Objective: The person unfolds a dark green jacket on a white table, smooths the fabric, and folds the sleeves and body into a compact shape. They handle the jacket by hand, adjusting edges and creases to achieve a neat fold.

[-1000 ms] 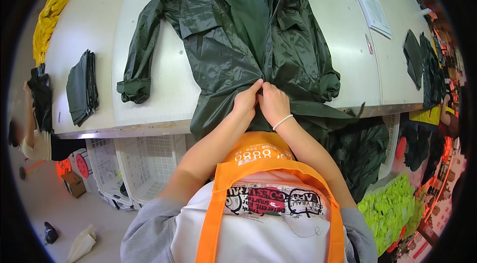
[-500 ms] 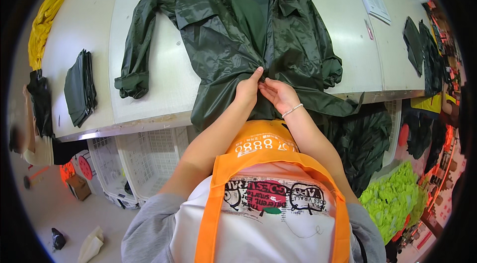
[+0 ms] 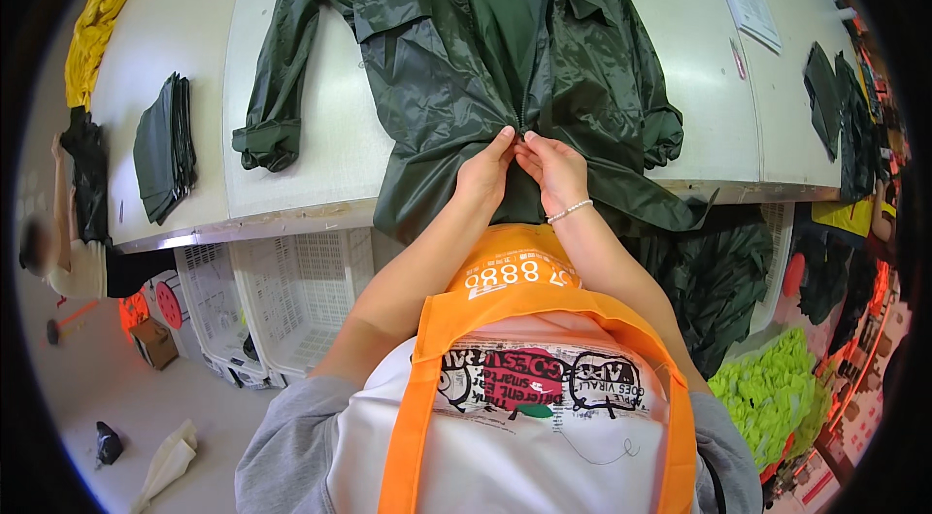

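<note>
A dark green, shiny rain jacket lies front up on the table, its sleeves spread and its lower edge hanging over the near side. The front is parted at the top, and a dark zipper runs down to my fingertips. My left hand is closed on the jacket at the zipper's lower end, thumb on top. Right beside it, my right hand, with a beaded bracelet at the wrist, pinches the zipper's lower end. The small parts between the fingertips are hidden.
On the pale table are a folded dark green stack at left and papers at far right. White plastic crates stand below. Dark fabric and lime-green fabric lie at right. Another person is at far left.
My right hand has turned from a loosely open palm to a pinch beside my left thumb. The zipper's lower end shows more clearly between my hands. The whole view has shifted slightly.
</note>
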Demonstrator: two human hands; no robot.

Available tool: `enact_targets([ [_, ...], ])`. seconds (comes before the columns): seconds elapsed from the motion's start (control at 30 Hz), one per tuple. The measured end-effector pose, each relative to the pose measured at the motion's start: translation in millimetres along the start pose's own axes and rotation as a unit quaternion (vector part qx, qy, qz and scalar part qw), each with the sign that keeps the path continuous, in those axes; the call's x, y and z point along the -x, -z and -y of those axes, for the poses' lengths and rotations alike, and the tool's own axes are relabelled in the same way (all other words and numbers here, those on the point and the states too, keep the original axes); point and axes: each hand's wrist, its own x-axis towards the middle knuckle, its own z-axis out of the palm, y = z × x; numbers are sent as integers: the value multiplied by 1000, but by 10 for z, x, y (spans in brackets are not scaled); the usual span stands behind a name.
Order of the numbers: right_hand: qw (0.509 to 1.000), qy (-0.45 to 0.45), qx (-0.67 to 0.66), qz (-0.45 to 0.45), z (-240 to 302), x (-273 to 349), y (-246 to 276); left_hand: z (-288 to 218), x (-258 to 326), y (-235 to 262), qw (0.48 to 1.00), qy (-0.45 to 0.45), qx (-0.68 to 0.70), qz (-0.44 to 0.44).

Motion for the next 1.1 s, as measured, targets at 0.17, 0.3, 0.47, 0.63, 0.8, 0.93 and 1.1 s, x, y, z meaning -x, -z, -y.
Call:
enact_targets([
  [0.17, 1000, 20, 1, -10, -14, 40, -19, 45, -23, 17, 1000, -4, 27, 2],
  [0.3, 1000, 20, 5, -11, -22, 43, -9, 60, -12, 17, 999, -5, 42, 11],
  [0.47, 1000, 18, -1, -6, -16, 83, -22, 85, -10, 35, 999, -6, 42, 11],
  [0.63, 999, 6, -36, -6, -53, 68, -15, 59, 118, -41, 991, 1, -98, -88],
  [0.8, 963, 45, 245, 99, 102, -47, 114, 179, -22, 286, 962, 28, -219, -163],
  [0.93, 443, 437, 751, 221, 294, -123, 127, 228, 153, 354, 930, 58, -307, -192],
  [1.1, 306, 519, 757, 252, 1052, -513, -434, 274, 858, 378, 937, 176, -244, -177],
])
